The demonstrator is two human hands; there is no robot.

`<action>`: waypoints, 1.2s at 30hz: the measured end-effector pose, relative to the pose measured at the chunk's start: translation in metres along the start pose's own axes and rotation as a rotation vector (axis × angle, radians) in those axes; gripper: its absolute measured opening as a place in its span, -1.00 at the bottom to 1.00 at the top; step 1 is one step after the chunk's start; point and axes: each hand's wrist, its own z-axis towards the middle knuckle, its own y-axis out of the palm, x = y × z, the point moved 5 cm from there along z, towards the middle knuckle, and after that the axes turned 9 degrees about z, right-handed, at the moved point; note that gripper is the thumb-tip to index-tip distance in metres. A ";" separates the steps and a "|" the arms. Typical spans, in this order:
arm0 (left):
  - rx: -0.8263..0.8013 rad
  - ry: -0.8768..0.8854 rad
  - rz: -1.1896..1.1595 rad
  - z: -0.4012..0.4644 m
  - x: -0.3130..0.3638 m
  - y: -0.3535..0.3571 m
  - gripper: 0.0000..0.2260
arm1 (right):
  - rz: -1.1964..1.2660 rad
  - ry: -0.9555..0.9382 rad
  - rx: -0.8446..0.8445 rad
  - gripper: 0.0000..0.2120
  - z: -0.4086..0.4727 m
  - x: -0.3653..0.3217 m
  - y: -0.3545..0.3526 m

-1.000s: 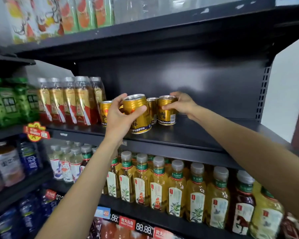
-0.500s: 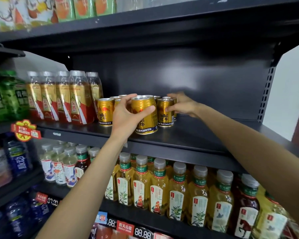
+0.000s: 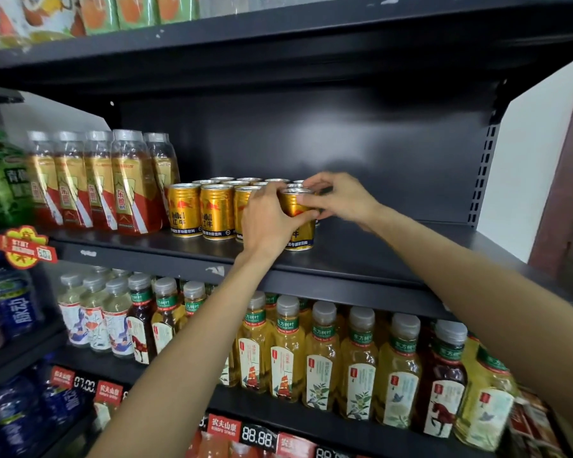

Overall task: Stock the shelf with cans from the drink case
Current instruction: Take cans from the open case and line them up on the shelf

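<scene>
Several gold cans stand in rows on the dark middle shelf. At the right end of the front row stands one more gold can, upright on the shelf. My left hand is wrapped around its left side. My right hand reaches in from the right, fingers on the can's top rim and on the cans behind it. The drink case is out of view.
Amber bottles with red-gold labels stand left of the cans. The shelf right of the cans is bare up to the side panel. Tea bottles fill the shelf below. Green packs sit far left.
My left hand carried the gold can to the right and set it down at the end of the front row. My right hand moved forward onto that can's top. The camera moved closer.
</scene>
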 end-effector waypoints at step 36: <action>0.064 0.190 -0.596 -0.187 0.099 -0.035 -0.85 | -0.142 -0.545 0.605 -0.88 -0.263 0.022 -0.034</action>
